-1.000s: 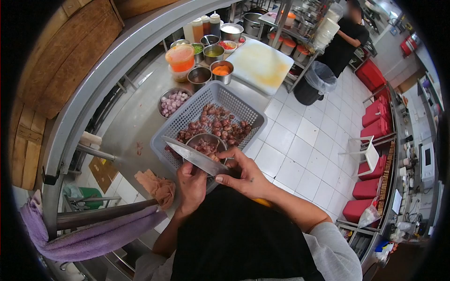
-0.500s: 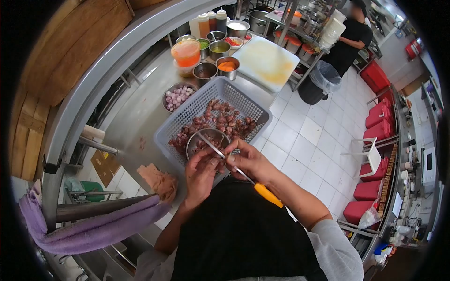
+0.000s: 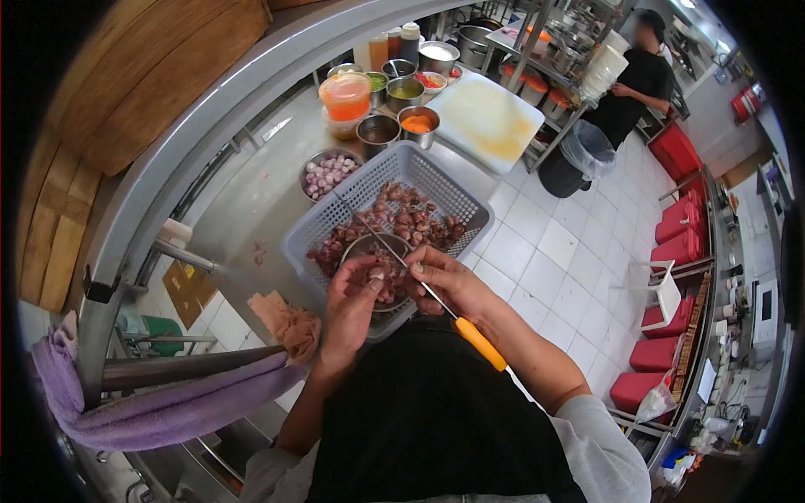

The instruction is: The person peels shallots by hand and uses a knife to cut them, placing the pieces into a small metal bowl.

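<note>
Orange-handled knife [image 3: 480, 344] is being gripped in the closed right hand [image 3: 453, 289] at frame centre. The left hand [image 3: 348, 306] is pinching a meat piece [image 3: 375, 277] over the steel bowl [image 3: 362, 245] in the grey basket [image 3: 335, 210]. Trimming seems underway, calling for a steady, shallow cut.

The floor [image 3: 537, 235] has white square tiles. A long shiny metal counter [image 3: 251, 193] runs under a brown wooden wall [image 3: 126, 92]. Red stools [image 3: 662, 352] stand in a row on the right. A black bin [image 3: 558, 174] stands by a metal shelf [image 3: 537, 42]. A purple towel [image 3: 151, 411] hangs on a bar.
</note>
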Action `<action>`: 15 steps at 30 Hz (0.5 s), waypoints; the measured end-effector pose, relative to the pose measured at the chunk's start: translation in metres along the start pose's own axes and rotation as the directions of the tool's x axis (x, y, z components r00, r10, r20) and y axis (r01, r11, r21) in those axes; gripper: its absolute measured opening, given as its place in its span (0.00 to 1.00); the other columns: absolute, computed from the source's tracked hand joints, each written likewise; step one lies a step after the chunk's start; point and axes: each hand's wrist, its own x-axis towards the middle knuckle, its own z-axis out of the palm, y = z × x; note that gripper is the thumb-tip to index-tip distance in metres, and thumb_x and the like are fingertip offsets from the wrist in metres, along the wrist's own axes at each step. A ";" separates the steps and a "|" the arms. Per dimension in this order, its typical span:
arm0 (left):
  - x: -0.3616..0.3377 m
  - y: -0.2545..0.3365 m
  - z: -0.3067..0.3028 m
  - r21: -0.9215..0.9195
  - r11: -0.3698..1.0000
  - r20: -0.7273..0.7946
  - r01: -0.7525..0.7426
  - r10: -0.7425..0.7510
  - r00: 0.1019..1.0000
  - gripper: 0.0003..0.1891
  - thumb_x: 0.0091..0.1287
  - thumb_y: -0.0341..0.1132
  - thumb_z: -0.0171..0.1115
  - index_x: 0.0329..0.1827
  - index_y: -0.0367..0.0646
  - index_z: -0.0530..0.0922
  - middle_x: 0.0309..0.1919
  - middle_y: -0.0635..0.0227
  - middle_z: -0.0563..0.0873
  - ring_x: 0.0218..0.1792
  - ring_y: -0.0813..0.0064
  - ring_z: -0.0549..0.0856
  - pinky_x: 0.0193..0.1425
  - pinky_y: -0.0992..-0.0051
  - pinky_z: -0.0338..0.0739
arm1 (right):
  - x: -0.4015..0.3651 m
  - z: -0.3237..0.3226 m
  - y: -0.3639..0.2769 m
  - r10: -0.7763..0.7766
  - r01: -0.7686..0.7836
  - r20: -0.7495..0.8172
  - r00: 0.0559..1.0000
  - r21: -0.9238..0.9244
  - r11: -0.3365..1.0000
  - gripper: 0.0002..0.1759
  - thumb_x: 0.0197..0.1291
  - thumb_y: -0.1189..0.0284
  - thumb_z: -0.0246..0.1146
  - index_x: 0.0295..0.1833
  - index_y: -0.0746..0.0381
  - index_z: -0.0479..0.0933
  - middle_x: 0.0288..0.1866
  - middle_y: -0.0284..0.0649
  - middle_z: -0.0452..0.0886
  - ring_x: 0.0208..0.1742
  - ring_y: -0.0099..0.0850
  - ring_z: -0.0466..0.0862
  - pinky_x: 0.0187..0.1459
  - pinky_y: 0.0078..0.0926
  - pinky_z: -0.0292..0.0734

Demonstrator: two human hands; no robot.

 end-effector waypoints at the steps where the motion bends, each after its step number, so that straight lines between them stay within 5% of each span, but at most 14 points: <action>1: 0.000 0.002 -0.005 0.000 1.000 -0.004 -0.004 0.004 1.000 0.14 0.70 0.25 0.61 0.58 0.37 0.76 0.51 0.61 0.84 0.45 0.76 0.82 0.47 0.74 0.77 | 0.001 0.000 -0.001 0.003 -0.003 0.004 1.000 -0.002 1.000 0.12 0.68 0.64 0.65 0.51 0.54 0.72 0.29 0.34 0.74 0.22 0.21 0.71 0.20 0.17 0.60; 7: 0.003 0.010 -0.023 -0.125 0.992 -0.027 -0.005 0.002 1.000 0.13 0.74 0.32 0.58 0.58 0.39 0.75 0.53 0.63 0.83 0.47 0.72 0.81 0.55 0.72 0.74 | 0.012 0.002 0.006 -0.031 0.011 -0.095 0.995 -0.207 0.978 0.22 0.67 0.64 0.67 0.63 0.57 0.71 0.34 0.31 0.76 0.27 0.20 0.74 0.27 0.17 0.67; 8: 0.004 0.007 -0.027 -0.125 0.992 -0.028 -0.010 0.007 1.000 0.13 0.74 0.32 0.58 0.58 0.39 0.75 0.53 0.63 0.83 0.47 0.72 0.81 0.55 0.72 0.74 | 0.014 0.001 0.008 -0.019 0.002 -0.076 0.997 -0.219 0.976 0.28 0.67 0.64 0.67 0.69 0.58 0.68 0.36 0.30 0.77 0.31 0.19 0.75 0.29 0.17 0.68; 15: 0.005 -0.005 -0.028 -0.210 0.978 0.046 -0.001 0.011 0.999 0.16 0.74 0.29 0.56 0.63 0.38 0.73 0.53 0.64 0.83 0.53 0.70 0.82 0.59 0.68 0.75 | 0.004 0.020 0.003 -0.099 0.111 0.054 0.994 -0.351 0.930 0.31 0.67 0.68 0.66 0.73 0.57 0.64 0.43 0.33 0.81 0.42 0.20 0.79 0.41 0.17 0.72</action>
